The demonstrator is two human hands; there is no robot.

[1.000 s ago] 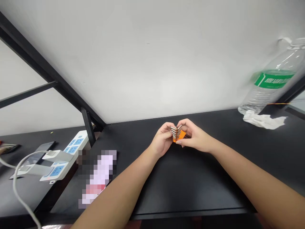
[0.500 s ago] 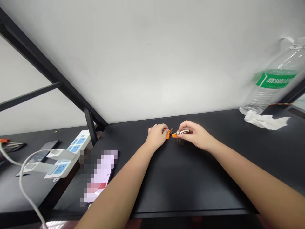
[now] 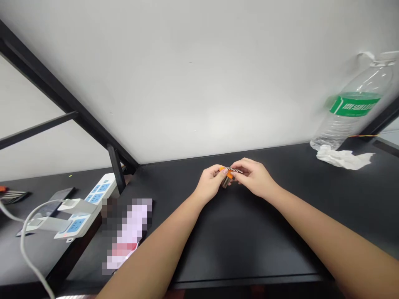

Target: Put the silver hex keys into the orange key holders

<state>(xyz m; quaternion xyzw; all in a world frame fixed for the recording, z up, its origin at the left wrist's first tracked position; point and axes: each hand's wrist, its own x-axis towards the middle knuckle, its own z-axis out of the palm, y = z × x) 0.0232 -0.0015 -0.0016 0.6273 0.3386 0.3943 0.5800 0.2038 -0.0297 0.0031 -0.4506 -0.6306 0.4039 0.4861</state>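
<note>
Two small orange pieces with metal bits meet at the middle of the black table (image 3: 249, 245). My left hand (image 3: 211, 182) pinches the left orange piece (image 3: 222, 169), and metal shafts hang below it. Around the right orange piece (image 3: 230, 174), the fingers and thumb of my right hand (image 3: 254, 176) are closed; a row of slanted metal bits (image 3: 235, 170) lies along its top. The pieces look to be touching or nearly so, and fingers partly hide where they meet.
A pixelated flat object (image 3: 131, 232) lies beside my left forearm. Farther left is a white power strip (image 3: 101, 193) with plugs and a cable. A big clear bottle (image 3: 355, 104) and crumpled tissue (image 3: 344, 158) stand back right, by the wall.
The two orange pieces, apart before, have come together. My left hand has moved slightly right and turned, so its thumb now shows on top. The view has shifted a little.
</note>
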